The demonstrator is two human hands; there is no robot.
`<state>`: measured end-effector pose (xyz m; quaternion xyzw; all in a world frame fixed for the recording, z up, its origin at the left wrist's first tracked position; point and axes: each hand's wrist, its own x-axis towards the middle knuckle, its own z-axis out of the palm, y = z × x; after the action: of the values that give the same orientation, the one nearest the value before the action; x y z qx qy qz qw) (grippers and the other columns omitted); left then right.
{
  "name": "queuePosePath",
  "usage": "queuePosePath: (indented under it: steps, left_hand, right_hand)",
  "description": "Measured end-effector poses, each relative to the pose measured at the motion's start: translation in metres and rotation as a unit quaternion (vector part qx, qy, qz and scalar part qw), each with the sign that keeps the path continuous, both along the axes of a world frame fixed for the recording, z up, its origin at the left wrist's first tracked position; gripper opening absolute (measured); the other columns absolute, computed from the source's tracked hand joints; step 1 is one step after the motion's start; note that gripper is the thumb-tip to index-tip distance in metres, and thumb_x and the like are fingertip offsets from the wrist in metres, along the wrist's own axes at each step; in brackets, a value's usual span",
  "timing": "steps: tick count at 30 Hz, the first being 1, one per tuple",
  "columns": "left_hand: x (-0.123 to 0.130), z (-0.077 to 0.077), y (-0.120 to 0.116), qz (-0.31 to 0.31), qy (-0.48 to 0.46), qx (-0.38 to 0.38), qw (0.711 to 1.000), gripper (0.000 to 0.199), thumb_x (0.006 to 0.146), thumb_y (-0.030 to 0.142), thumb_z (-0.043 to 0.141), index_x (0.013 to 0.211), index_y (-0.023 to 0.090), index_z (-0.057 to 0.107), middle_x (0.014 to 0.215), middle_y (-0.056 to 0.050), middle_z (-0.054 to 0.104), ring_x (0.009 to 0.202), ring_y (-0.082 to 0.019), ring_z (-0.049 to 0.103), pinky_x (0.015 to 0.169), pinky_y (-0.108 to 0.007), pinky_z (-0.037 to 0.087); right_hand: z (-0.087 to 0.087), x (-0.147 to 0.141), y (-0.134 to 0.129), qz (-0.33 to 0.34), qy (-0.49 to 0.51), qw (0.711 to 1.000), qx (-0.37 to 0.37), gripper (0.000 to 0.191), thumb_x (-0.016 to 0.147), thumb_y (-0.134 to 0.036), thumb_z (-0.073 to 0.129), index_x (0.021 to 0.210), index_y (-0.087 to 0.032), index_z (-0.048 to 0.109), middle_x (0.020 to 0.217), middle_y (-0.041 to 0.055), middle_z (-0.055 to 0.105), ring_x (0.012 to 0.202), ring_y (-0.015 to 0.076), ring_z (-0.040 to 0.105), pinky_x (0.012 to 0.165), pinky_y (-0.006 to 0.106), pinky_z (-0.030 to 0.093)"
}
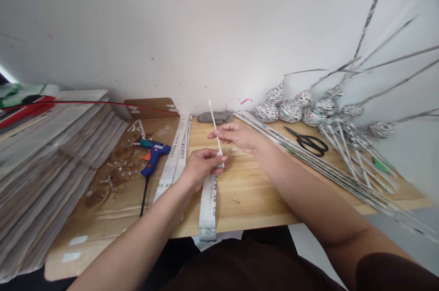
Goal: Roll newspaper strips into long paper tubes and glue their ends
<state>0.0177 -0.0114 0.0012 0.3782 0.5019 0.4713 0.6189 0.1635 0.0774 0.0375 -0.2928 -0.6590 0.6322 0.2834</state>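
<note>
My left hand [206, 164] pinches a newspaper strip [208, 206] at the end where it is rolled. From there the strip runs toward me and curls over the table's front edge. A thin white paper tube [213, 115] rises out of the rolled end, tilted a little to the left. Just above, my right hand [231, 134] has its thumb and fingers closed round the tube's middle. To the left of my left hand lie more flat newspaper strips [176, 149].
A blue glue gun [153, 156] lies on stained cardboard [113, 208], beside stacked newspaper [51, 154]. On the right are a bundle of paper tubes [302, 156], black scissors [308, 142] and several woven paper gourds [291, 110] with long stems. A grey cloth [214, 118] sits by the wall.
</note>
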Motion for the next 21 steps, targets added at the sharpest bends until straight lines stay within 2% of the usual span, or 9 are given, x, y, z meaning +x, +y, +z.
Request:
queuePosePath:
  steps: [4,8,10,15,21]
  left_hand:
    - [0.0064,-0.0026,-0.0017,0.012,0.025,0.001,1.0,0.027,0.056,0.029,0.084,0.073,0.012,0.07,0.07,-0.003,0.066,0.065,-0.012,0.062,0.062,-0.023,0.053]
    - [0.0088,-0.0042,-0.0015,0.009,0.041,0.0,0.999,0.026,0.056,0.029,0.084,0.074,0.013,0.073,0.073,-0.004,0.069,0.065,-0.013,0.063,0.063,-0.024,0.054]
    - [0.0095,-0.004,-0.0007,0.006,0.046,0.0,0.999,0.026,0.057,0.029,0.084,0.076,0.013,0.073,0.074,-0.005,0.07,0.067,-0.013,0.064,0.062,-0.024,0.054]
    - [0.0097,-0.0029,0.0007,-0.006,0.038,-0.007,0.999,0.027,0.059,0.03,0.083,0.077,0.013,0.072,0.073,-0.006,0.07,0.068,-0.015,0.066,0.062,-0.025,0.054]
    - [0.0096,-0.005,-0.0014,-0.023,0.041,-0.012,0.999,0.028,0.059,0.031,0.083,0.078,0.012,0.073,0.072,-0.007,0.07,0.067,-0.015,0.065,0.06,-0.023,0.053]
  right_hand:
    - [-0.0057,0.0006,-0.0027,-0.07,0.041,0.995,-0.052,0.03,0.063,-0.041,0.077,0.074,-0.014,0.071,0.071,0.0009,0.064,0.056,0.0071,0.039,0.052,0.023,0.029]
    - [-0.008,0.0,-0.0059,-0.122,0.042,0.99,-0.061,0.033,0.055,-0.039,0.082,0.06,-0.015,0.06,0.05,-0.0065,0.045,0.048,0.006,0.033,0.046,0.023,0.023]
    - [-0.0073,0.0023,-0.0068,-0.123,0.042,0.99,-0.052,0.034,0.057,-0.039,0.081,0.06,-0.015,0.058,0.049,-0.0072,0.043,0.047,0.0057,0.032,0.045,0.022,0.022]
    - [-0.0068,0.0089,-0.0043,-0.024,0.014,0.999,-0.025,0.034,0.068,-0.044,0.073,0.082,-0.013,0.07,0.061,-0.0016,0.054,0.055,0.0077,0.042,0.045,0.021,0.027]
    - [-0.0072,0.0069,-0.0041,-0.104,0.031,0.993,-0.053,0.036,0.059,-0.041,0.081,0.063,-0.014,0.058,0.049,-0.0071,0.043,0.044,0.0043,0.032,0.04,0.02,0.022]
